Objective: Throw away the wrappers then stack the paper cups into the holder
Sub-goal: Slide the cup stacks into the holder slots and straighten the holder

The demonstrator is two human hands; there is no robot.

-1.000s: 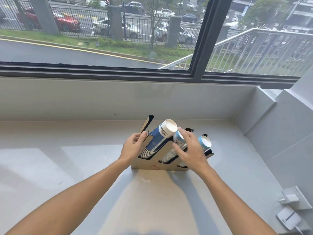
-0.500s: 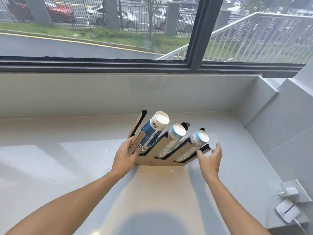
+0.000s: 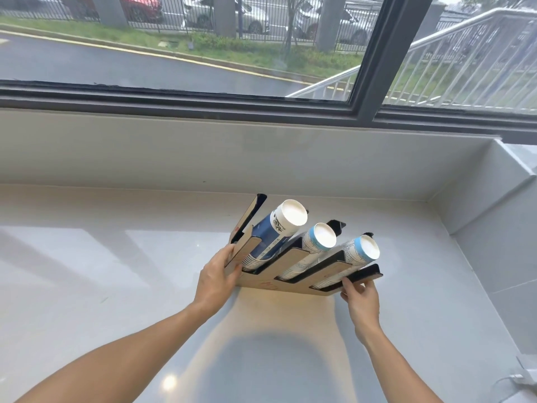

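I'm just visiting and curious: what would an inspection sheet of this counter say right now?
Surface: pale glossy counter, with window glare.
Job's things: cardboard holder carries three tilted cup stacks: dark blue stack, middle stack, right stack. Leftmost slot looks empty.
Clutter: no wrappers seen.
Hands: left hand grips the holder's left end; right hand holds its right end.
Cables: white cable and plug at the lower right edge.
Surroundings: window onto a road, railings and parked cars.
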